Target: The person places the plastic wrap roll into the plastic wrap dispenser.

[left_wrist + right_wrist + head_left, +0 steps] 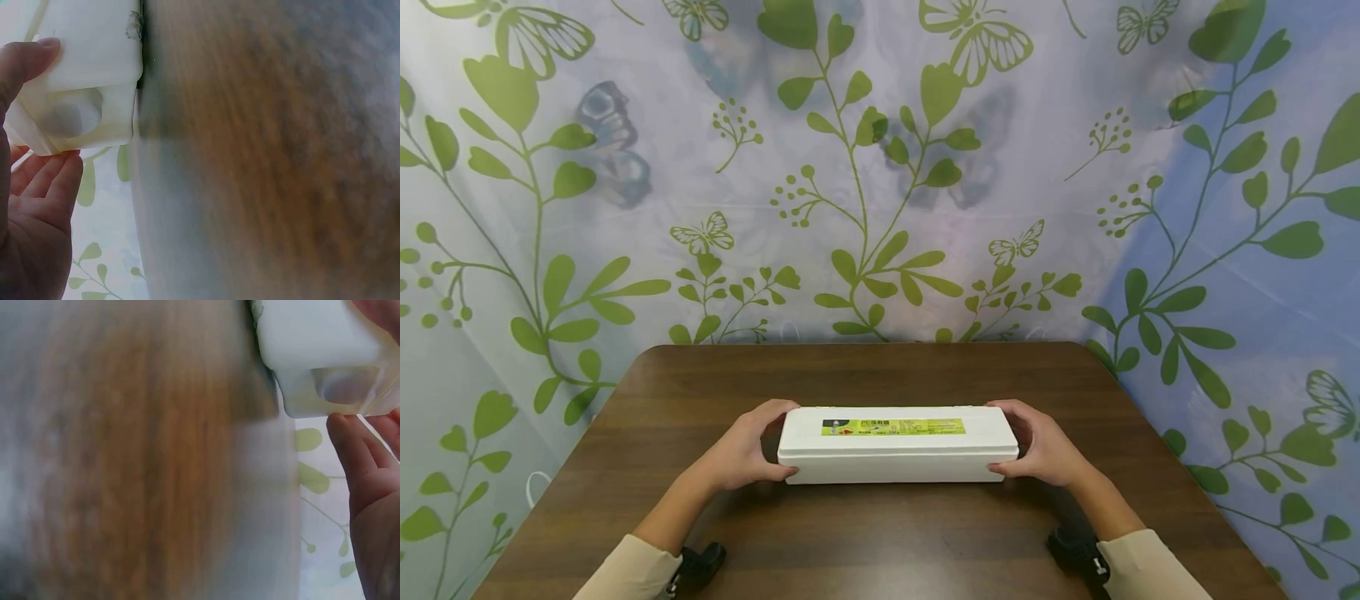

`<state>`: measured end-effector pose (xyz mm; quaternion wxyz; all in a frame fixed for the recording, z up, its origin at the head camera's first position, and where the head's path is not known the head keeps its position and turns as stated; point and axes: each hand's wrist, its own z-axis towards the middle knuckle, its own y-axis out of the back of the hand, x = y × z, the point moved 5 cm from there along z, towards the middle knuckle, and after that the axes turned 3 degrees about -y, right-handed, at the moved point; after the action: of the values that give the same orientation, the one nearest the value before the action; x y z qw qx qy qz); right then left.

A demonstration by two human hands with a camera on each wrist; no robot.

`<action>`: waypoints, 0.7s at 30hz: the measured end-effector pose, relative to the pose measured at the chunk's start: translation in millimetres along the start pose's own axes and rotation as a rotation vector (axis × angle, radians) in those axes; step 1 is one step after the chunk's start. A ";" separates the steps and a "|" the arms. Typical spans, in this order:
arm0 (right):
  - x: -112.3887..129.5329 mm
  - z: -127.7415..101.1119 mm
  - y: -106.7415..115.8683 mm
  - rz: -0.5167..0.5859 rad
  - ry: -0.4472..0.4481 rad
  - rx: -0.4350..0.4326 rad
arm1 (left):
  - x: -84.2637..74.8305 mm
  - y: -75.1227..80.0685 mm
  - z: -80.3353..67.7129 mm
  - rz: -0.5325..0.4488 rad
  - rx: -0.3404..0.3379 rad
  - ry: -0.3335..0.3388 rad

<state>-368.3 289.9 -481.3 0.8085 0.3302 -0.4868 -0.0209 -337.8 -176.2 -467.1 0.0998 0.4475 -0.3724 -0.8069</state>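
A long white cling film box (898,468) with a green and yellow label (893,427) on its lid lies crosswise over the table in the head view. My left hand (739,450) grips its left end, thumb on the near side and fingers round the far side. At the right end my right hand (1047,448) holds it the same way. The left wrist view shows the box's end wall (119,115), with a round recess in it, between thumb and fingers. A similar round recess (344,385) appears in the right wrist view. The lid looks closed.
The brown wooden table (895,542) has rounded far corners. Behind and beside it hangs a pale curtain (880,200) printed with green leaves and butterflies. Dark straps with a small black device (700,567) sit at both wrists, and a thin white loop (535,487) shows by the left edge.
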 end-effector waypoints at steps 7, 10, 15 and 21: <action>1.1 -0.4 0.5 -0.091 0.024 -0.015 | -2.4 1.4 0.2 -0.009 0.008 0.039; 3.5 -1.2 1.1 -0.137 0.053 -0.040 | -4.2 1.7 1.4 -0.005 0.008 0.049; 6.2 -2.0 2.0 -0.186 0.073 -0.063 | -3.2 0.7 2.0 0.001 0.010 0.048; 8.5 -1.5 0.7 -0.185 0.057 -0.016 | -0.8 -1.5 0.2 -0.014 0.024 0.040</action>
<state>-362.8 288.2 -474.8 0.8192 0.3677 -0.4308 -0.0899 -337.3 -174.6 -467.6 0.0964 0.4671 -0.3768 -0.7941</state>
